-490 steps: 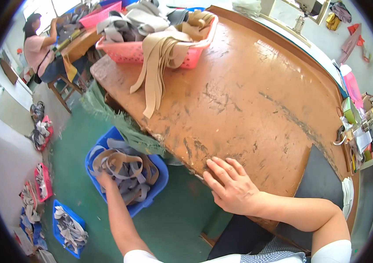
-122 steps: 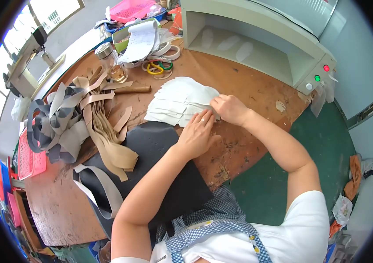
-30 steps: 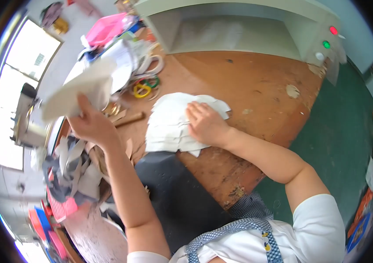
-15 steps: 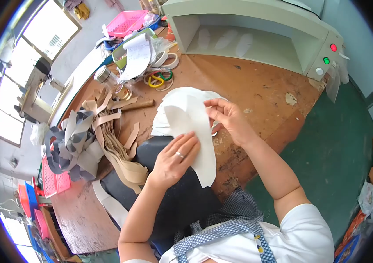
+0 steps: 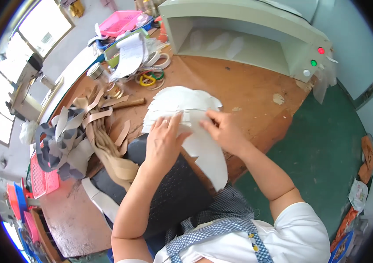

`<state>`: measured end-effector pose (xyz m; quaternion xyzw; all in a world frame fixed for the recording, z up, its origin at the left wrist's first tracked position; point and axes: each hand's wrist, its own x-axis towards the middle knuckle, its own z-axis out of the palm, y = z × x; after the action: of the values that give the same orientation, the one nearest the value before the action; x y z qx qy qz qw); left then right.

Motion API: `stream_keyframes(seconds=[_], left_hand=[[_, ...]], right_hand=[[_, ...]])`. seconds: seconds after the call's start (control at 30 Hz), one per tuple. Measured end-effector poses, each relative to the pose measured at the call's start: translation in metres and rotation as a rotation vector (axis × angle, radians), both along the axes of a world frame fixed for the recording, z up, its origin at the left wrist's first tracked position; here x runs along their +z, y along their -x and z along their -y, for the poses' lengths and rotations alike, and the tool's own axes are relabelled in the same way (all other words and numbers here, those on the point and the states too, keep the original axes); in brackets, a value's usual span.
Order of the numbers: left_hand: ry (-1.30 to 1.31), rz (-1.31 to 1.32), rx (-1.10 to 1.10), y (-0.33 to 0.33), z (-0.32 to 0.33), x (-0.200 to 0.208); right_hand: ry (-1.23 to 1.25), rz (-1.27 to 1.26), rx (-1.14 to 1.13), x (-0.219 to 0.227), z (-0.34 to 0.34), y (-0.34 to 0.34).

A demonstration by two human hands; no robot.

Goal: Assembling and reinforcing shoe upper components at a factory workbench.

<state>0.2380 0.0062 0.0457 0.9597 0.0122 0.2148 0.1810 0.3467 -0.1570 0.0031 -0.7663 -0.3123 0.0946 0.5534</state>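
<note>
Fanned out on the brown worktable [image 5: 256, 83] is a stack of white sheet pieces [image 5: 180, 98]. A long, rounded white insole-shaped piece [image 5: 212, 164] lies at its near side and reaches over the table's front edge. My left hand [image 5: 163, 142] rests on the white pieces, fingers stretched and spread, thumb toward the right. With thumb and fingers pinched, my right hand [image 5: 226, 130] holds the long piece by its upper right edge. Under my left forearm is a black perforated pad [image 5: 175, 188].
Tan strips [image 5: 103, 136] and grey scraps [image 5: 66, 144] are heaped at the left. Behind them stand a glass bottle [image 5: 103, 79], yellow-handled scissors [image 5: 146, 79] and tape rolls [image 5: 162, 61]. A pale machine [image 5: 243, 57] with a hollow opening, holding several white pieces, is at the back.
The long white piece, previously lifted between both hands, now lies lower against the stack. My left hand has moved up and spread over the pieces. The view has shifted slightly.
</note>
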Motion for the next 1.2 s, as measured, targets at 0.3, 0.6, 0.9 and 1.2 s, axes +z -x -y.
stream_keyframes(seconds=[0.3,0.6,0.9,1.2], left_hand=[[-0.453,0.219,-0.683,0.042,0.084,0.026],[0.276,0.097,-0.222,0.05,0.088,0.031],[1.108,-0.284,0.097,0.006,0.083,-0.032],[1.309,-0.14,0.119,-0.013,0.074,-0.051]], right_hand=[[0.178,0.075,-0.359,-0.086,0.051,-0.119],[-0.085,-0.163,-0.505,-0.045,0.116,-0.355],[0.732,-0.039,-0.712,0.01,0.155,-0.425],[0.436,-0.116,0.458,0.015,0.091,-0.087]])
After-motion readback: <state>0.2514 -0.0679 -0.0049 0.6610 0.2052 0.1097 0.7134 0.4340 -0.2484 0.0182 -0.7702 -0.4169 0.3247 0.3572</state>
